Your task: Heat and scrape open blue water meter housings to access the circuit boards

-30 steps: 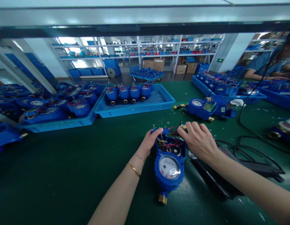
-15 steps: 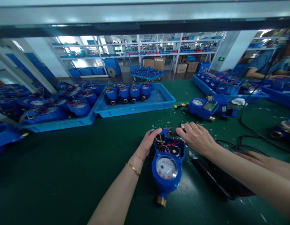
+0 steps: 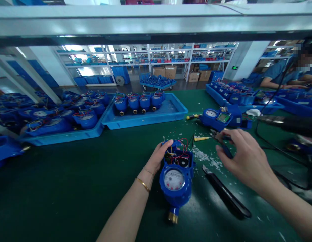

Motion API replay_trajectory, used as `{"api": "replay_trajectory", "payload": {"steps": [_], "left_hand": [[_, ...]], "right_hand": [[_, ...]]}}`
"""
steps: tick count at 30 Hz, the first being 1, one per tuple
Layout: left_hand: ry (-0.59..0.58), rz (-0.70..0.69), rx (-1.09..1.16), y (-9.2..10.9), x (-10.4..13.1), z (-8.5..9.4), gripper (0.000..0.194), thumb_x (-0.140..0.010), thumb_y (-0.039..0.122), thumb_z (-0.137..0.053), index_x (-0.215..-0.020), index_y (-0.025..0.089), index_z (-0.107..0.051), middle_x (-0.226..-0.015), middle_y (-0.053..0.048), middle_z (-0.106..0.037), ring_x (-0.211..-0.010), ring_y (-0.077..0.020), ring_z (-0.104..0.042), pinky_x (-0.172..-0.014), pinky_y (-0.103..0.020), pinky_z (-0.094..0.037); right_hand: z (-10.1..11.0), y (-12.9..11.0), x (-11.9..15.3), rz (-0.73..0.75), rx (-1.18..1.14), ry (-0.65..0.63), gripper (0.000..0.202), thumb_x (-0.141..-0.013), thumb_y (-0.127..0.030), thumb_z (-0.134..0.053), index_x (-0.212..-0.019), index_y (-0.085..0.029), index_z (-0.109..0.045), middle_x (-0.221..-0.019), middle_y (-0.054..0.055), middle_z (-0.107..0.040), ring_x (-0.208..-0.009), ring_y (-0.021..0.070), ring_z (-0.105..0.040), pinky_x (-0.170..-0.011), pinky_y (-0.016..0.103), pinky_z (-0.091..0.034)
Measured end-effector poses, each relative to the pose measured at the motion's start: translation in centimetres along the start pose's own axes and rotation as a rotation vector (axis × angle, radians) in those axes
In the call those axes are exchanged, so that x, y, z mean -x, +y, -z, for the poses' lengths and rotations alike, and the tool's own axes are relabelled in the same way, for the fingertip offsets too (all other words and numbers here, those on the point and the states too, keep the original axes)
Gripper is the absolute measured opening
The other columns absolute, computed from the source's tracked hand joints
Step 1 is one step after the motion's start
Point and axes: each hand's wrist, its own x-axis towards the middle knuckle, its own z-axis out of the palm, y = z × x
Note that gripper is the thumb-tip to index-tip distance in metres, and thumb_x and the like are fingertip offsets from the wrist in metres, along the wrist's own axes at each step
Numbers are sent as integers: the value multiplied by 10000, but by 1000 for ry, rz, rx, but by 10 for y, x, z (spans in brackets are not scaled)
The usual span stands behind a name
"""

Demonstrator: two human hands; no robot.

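A blue water meter [image 3: 174, 178] lies on the green mat with its top housing open and red, yellow and black wires showing. My left hand [image 3: 159, 155] grips the meter's upper left edge. My right hand [image 3: 242, 158] hovers to the right of the meter, apart from it, closed on small blue-handled cutters [image 3: 222, 143] whose metal jaws point left. A yellow-handled tool [image 3: 202, 138] lies just beyond the meter. White wire scraps [image 3: 203, 156] are scattered between the meter and my right hand.
A long black flat tool [image 3: 226, 194] lies right of the meter. Beyond are a blue tray [image 3: 145, 120] with several meters, a fuller tray [image 3: 62, 136] at left, and an opened meter [image 3: 217, 117]. A dark metal-tipped tool [image 3: 284, 122] reaches in at right. A co-worker [image 3: 281, 72] sits far right.
My right hand has left the meter's wiring and moved right with the cutters. The other hand at lower right is gone; a dark metal-tipped tool has appeared at right.
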Motion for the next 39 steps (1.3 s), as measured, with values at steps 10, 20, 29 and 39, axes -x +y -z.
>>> {"api": "replay_trajectory", "payload": {"steps": [10,20,29,39], "left_hand": [[28,-35,62,-1,-1,2,293,-781,414,-785,-875,137,-757,-875,-66,-806,-750,-192,-754,-752,-266,-587],[9,-90,28,5,4,-9,478,-690,468,-840,-989,117,-715,-843,-89,-790,-763,-247,-752,-736,-334,-587],[34,-147,-99,5,7,-16,514,-614,516,-878,-894,169,-622,-813,-4,-715,-769,-168,-677,-774,-290,-524],[175,-218,-376,8,5,-19,466,-740,582,-745,-875,155,-617,-791,-48,-673,-760,-213,-635,-730,-350,-512]], "right_hand": [[-13,-35,136,68,-243,-409,314,-794,-196,-557,-1086,-269,-646,-1071,88,-694,-960,259,-691,-791,368,-582],[-18,-40,89,-210,-492,-207,267,-963,-338,-504,-1081,-234,-719,-948,67,-673,-840,188,-657,-725,307,-520],[-45,-52,-6,-604,-781,-290,228,-688,-423,-654,-712,-208,-724,-692,43,-618,-680,205,-536,-662,353,-357],[-26,-45,-1,-902,-1354,-461,505,-567,-653,-791,-664,-171,-677,-628,18,-576,-580,111,-457,-568,264,-344]]}}
